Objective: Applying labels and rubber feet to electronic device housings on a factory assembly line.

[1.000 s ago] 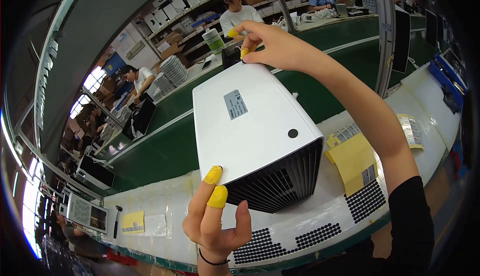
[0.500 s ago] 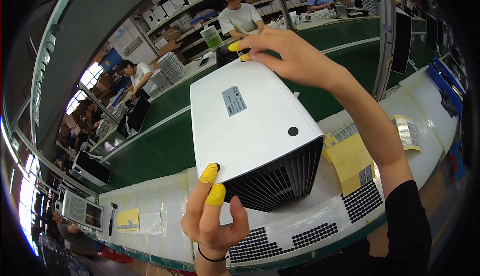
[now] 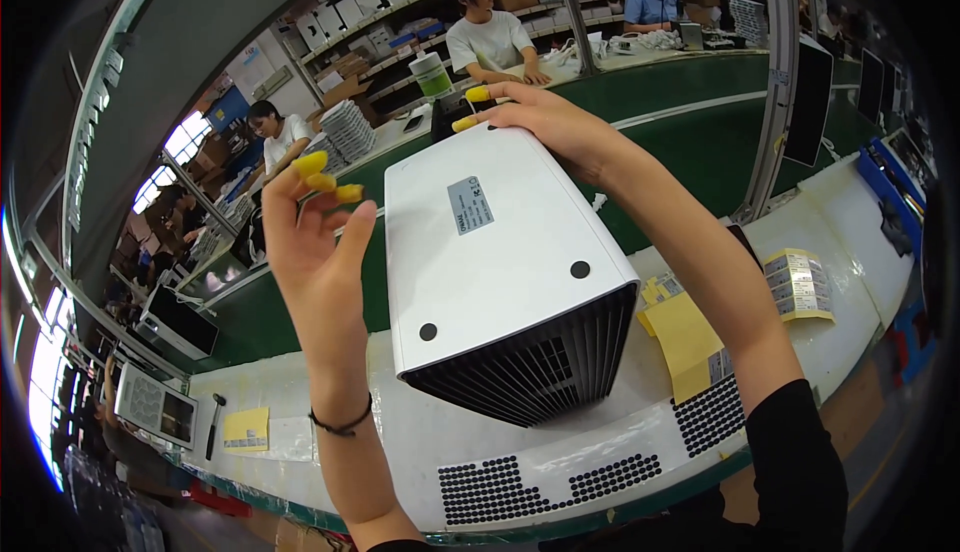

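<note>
A white box-shaped device (image 3: 500, 262) stands on the bench, its dark ribbed grille (image 3: 540, 367) facing me. Its upper face carries a grey label (image 3: 470, 205) and round black pads, including a near-left pad (image 3: 428, 332) and a near-right pad (image 3: 580, 270). My left hand (image 3: 325, 252) is raised beside the device's left edge, fingers apart and bent, with yellow finger covers and nothing visible in it. My right hand (image 3: 550, 124) reaches over the far edge with its fingers stretched out, close to a black pad (image 3: 492, 129) at the far end. It also wears yellow finger covers.
Sheets of black round pads (image 3: 480, 492) lie along the near bench edge. Yellow label sheets (image 3: 685, 347) are to the right. A dark-handled tool (image 3: 214, 427) lies at left. Beyond runs a green conveyor (image 3: 690, 127), with several people working across it.
My left hand has left the near-left corner, moving up and to the left, and a black pad shows there. My right hand has lowered onto the device's far edge.
</note>
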Action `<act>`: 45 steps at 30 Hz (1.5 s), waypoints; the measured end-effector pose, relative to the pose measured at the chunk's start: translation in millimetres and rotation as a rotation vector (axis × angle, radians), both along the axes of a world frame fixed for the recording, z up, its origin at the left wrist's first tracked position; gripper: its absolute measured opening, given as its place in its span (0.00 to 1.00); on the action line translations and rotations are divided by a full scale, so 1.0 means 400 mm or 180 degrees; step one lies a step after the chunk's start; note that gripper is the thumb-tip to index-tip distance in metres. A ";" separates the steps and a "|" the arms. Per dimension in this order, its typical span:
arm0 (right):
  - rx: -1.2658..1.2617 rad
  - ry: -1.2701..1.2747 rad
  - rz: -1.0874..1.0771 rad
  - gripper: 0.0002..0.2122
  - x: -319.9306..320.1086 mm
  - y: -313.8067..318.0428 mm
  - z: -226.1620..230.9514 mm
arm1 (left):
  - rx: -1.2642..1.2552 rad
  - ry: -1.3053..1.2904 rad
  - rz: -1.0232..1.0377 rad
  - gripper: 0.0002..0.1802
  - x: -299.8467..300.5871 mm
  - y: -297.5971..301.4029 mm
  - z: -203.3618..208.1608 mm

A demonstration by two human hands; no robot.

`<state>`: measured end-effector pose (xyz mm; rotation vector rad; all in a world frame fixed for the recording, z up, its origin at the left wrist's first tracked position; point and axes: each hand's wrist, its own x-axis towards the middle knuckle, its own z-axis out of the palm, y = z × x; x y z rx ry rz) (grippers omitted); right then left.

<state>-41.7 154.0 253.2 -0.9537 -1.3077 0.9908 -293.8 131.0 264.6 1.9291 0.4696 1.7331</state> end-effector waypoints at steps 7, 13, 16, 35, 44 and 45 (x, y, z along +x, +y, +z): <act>0.0208 0.0305 0.0124 0.24 -0.019 -0.031 0.011 | -0.0064 0.0284 -0.0115 0.23 0.042 0.109 0.010; 0.0227 0.0342 0.0190 0.22 -0.020 -0.022 0.001 | -0.0113 0.0642 0.0110 0.21 0.055 0.148 0.014; 0.0225 0.0361 0.0143 0.22 -0.020 -0.022 0.000 | -0.0015 0.0899 0.0284 0.23 0.059 0.152 0.029; 0.1655 0.0536 -0.1282 0.18 -0.056 -0.051 -0.117 | -0.0863 0.0695 -0.0495 0.23 0.061 0.175 0.007; 0.2412 -0.0333 -0.0985 0.19 -0.035 -0.280 -0.238 | -0.1876 0.0403 -0.1651 0.21 0.050 0.203 0.013; 0.2113 -0.0454 -0.1012 0.30 -0.042 -0.305 -0.247 | -0.1802 0.0418 -0.1702 0.21 0.054 0.199 0.016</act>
